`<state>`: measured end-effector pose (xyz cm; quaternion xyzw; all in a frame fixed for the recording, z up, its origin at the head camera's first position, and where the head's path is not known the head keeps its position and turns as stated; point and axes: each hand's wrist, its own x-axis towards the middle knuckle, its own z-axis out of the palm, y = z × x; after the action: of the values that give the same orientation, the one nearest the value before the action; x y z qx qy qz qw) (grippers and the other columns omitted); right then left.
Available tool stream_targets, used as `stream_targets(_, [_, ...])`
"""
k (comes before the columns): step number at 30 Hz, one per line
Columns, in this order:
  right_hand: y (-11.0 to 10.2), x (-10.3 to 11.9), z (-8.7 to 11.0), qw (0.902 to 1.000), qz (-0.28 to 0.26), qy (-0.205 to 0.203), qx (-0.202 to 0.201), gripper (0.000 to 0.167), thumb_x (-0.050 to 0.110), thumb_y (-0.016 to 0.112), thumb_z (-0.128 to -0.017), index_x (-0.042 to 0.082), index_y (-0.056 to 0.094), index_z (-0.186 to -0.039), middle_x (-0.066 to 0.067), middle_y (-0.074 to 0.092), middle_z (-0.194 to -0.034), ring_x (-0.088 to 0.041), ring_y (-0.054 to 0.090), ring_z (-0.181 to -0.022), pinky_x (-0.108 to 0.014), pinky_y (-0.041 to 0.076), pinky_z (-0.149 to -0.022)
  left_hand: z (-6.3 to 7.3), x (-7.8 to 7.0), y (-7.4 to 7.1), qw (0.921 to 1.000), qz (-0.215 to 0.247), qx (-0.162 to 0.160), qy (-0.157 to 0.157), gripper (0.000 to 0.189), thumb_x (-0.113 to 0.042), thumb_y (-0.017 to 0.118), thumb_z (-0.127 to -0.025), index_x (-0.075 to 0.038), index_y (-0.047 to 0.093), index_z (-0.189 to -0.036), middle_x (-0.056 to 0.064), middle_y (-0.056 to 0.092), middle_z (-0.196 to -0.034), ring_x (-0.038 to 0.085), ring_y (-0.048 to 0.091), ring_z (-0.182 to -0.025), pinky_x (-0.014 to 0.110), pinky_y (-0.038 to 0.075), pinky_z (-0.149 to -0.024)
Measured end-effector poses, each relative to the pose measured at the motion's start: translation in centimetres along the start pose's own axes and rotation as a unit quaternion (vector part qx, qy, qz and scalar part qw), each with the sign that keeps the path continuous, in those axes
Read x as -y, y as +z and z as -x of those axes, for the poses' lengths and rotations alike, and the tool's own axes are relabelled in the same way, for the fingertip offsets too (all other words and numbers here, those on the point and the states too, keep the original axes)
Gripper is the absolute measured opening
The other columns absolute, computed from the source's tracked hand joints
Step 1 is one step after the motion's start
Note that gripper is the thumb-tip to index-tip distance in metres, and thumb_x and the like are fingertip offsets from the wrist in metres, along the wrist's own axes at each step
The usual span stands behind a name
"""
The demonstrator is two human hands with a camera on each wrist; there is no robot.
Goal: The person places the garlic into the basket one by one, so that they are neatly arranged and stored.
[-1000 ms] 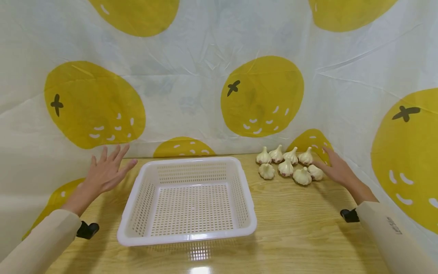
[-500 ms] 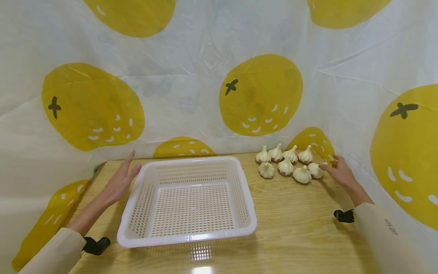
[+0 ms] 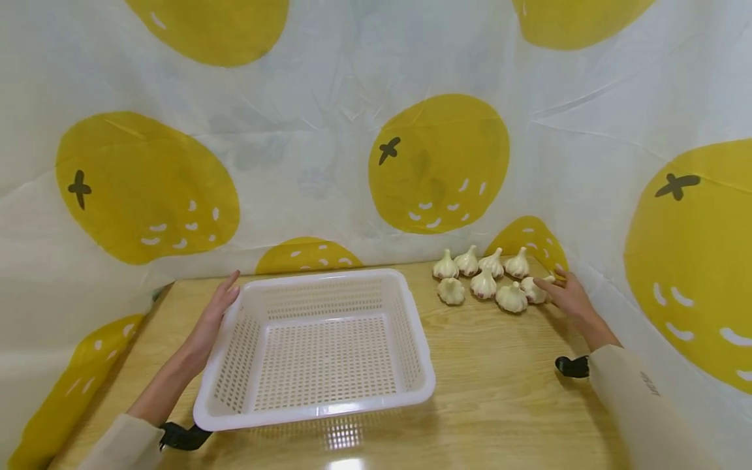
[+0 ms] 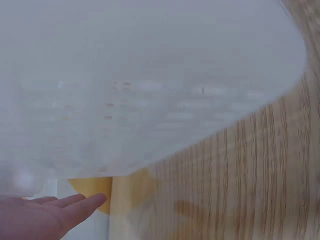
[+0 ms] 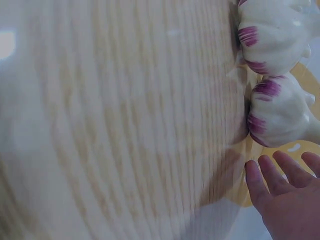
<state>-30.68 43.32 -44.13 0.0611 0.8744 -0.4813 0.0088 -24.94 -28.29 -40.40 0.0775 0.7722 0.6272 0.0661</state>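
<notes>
A white perforated plastic basket (image 3: 326,365) stands on the wooden table, with nothing inside it. Along its left outer side lies my left hand (image 3: 211,323), fingers straight; in the left wrist view the fingertips (image 4: 95,202) are just below the basket's wall (image 4: 150,100). Whether they touch it, I cannot tell. Several garlic bulbs (image 3: 483,284) are grouped to the right of the basket. My right hand (image 3: 572,300) is at the rightmost bulb (image 3: 533,290). In the right wrist view its relaxed fingers (image 5: 272,177) sit close beside a purple-streaked bulb (image 5: 280,112), not curled round it.
A white cloth with large yellow fruit prints (image 3: 311,163) hangs behind the table and along both sides. Bare wood table (image 3: 499,391) lies in front of the bulbs. Black wrist straps (image 3: 571,367) are on both sleeves.
My left hand has come down and to the right, from above the table to the basket's left side. The right hand has lowered slightly beside the rightmost bulb. The basket and bulbs stay put.
</notes>
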Motion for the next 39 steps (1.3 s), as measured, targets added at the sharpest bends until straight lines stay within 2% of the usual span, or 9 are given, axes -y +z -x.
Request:
stream_targets(2, [0.2,0.0,-0.3,1.0000,-0.007,-0.002,-0.002,0.102,0.057,0.047,-0.105,-0.003,-0.012,-0.162,-0.039,-0.001,-0.166,-0.059,0.014,-0.150,-0.068,0.028,-0.115,0.0,0.1,0.1,0.9999,0.009,-0.003,-0.011,0.068,-0.048,0.034,-0.111,-0.035,-0.003,-0.167,0.015,-0.005,-0.173,0.023,0.038,-0.140,0.021,0.043,-0.101])
stream_targets(4, [0.3,-0.2,-0.5,1.0000,-0.004,-0.003,-0.004,0.100,0.055,0.047,-0.105,-0.003,-0.011,-0.162,-0.041,0.000,-0.165,-0.059,0.014,-0.150,-0.068,0.028,-0.116,0.0,0.1,0.1,0.9996,0.020,-0.001,-0.020,0.070,-0.046,0.039,-0.111,-0.035,-0.002,-0.167,0.018,0.000,-0.171,0.017,0.051,-0.127,0.023,0.051,-0.093])
stream_targets(11, [1.2,-0.7,-0.4,0.9988,0.040,0.027,-0.004,0.101,0.059,0.050,-0.102,0.000,-0.004,-0.164,-0.045,0.010,-0.161,-0.062,0.016,-0.148,-0.070,0.025,-0.116,0.3,1.3,-0.1,0.9968,0.054,0.028,-0.052,0.068,-0.040,0.041,-0.112,-0.033,0.002,-0.167,0.015,0.037,-0.156,0.017,0.062,-0.119,0.035,0.055,-0.093])
stream_targets(17, [2.1,-0.9,-0.5,0.9990,0.039,0.010,-0.020,0.096,0.057,0.053,-0.102,0.001,0.009,-0.165,-0.045,0.021,-0.159,-0.059,0.025,-0.145,-0.063,0.037,-0.110,0.0,2.1,-0.4,0.9954,0.073,0.047,-0.041,0.065,-0.037,0.039,-0.113,-0.034,0.004,-0.167,0.017,0.026,-0.162,0.016,0.060,-0.122,0.035,0.055,-0.093])
stream_targets(20, [2.4,-1.1,-0.9,0.9989,0.034,-0.001,-0.034,0.093,0.055,0.056,-0.102,0.001,0.014,-0.165,-0.043,0.028,-0.158,-0.054,0.033,-0.144,-0.034,0.047,-0.098,-0.3,2.3,-0.4,0.9938,0.087,0.056,-0.042,0.064,-0.036,0.038,-0.113,-0.037,0.004,-0.167,0.017,0.018,-0.167,0.015,0.058,-0.123,0.035,0.055,-0.094])
stream_targets(24, [2.8,-1.3,-1.3,0.9980,0.027,-0.011,-0.056,0.085,0.049,0.058,-0.103,-0.004,0.025,-0.161,-0.040,0.038,-0.154,-0.038,0.050,-0.126,-0.010,0.041,-0.074,-0.6,2.5,-0.4,0.9920,0.099,0.064,-0.044,0.063,-0.035,0.038,-0.113,-0.038,0.004,-0.167,0.016,0.015,-0.168,0.015,0.058,-0.124,0.036,0.055,-0.094])
stream_targets(29, [2.7,-1.6,-1.3,0.9981,0.016,0.000,-0.060,0.082,0.049,0.058,-0.103,-0.004,0.030,-0.159,-0.036,0.040,-0.154,-0.007,0.051,-0.103,-0.010,0.043,-0.072,-0.7,2.6,-0.4,0.9912,0.099,0.075,-0.045,0.063,-0.035,0.038,-0.113,-0.041,0.005,-0.166,0.015,0.016,-0.168,0.020,0.057,-0.127,0.039,0.054,-0.095])
stream_targets(35, [2.7,-1.7,-1.2,0.9981,-0.003,0.005,-0.062,0.084,0.052,0.057,-0.103,-0.003,0.030,-0.160,-0.034,0.037,-0.157,-0.038,0.045,-0.130,-0.008,0.039,-0.075,-0.9,2.8,-0.6,0.9908,0.097,0.080,-0.051,0.061,-0.035,0.038,-0.113,-0.043,0.006,-0.165,0.017,0.017,-0.168,0.028,0.053,-0.130,0.043,0.053,-0.094])
stream_targets(39, [2.7,-1.6,-1.2,0.9975,-0.004,0.010,-0.070,0.083,0.053,0.057,-0.102,-0.002,0.033,-0.159,-0.031,0.041,-0.154,-0.026,0.049,-0.120,-0.010,0.039,-0.075,-0.9,3.0,-0.6,0.9910,0.096,0.080,-0.049,0.060,-0.034,0.037,-0.114,-0.042,0.007,-0.165,0.019,0.020,-0.165,0.030,0.054,-0.129,0.046,0.053,-0.093])
